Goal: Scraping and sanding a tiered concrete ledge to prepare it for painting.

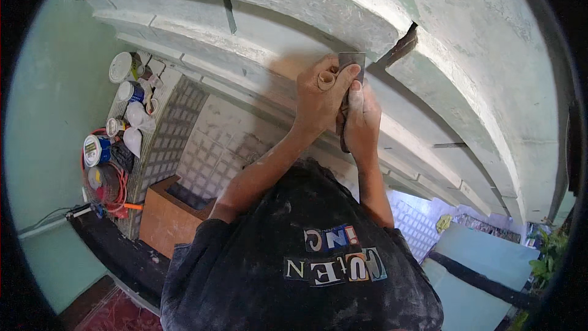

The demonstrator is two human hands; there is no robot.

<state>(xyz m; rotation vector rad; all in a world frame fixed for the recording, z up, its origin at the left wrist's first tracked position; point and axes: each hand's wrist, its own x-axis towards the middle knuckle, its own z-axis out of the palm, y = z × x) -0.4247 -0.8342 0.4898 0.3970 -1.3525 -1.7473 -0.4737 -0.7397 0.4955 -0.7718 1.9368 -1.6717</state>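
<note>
- Pale green plastered mouldings (pixel 367 6) sweep in stepped bands across the upper half of the view, from ten o'clock round to four o'clock; a dark gap (pixel 401 46) breaks the bands near one o'clock.
- At twelve o'clock, both hands meet on a small grey flat scraper blade (pixel 352 60), pressed against the moulding just left of that gap.
- The left hand (pixel 321 95) is curled closed around the tool, thumb laid across the blade's lower edge; a tan finger wrap (pixel 326 79) shows on one finger.
- The right hand (pixel 362 116) is closed too, touching the left hand, its thumb pointing up against the blade; a dark handle (pixel 343 132) runs down between the two palms.
- Both forearms rise from a dusty black shirt (pixel 306 263) at six o'clock.
- At nine o'clock, a tiled ledge (pixel 162 141) carries paint tins (pixel 125 79), white bags (pixel 138 125) and a coil of orange cable (pixel 116 193).
- Just below, near seven o'clock, stands a brown open box (pixel 162 220).
- At four o'clock lies a light blue panel (pixel 484 257) with green leaves (pixel 548 257) beside it.
</note>
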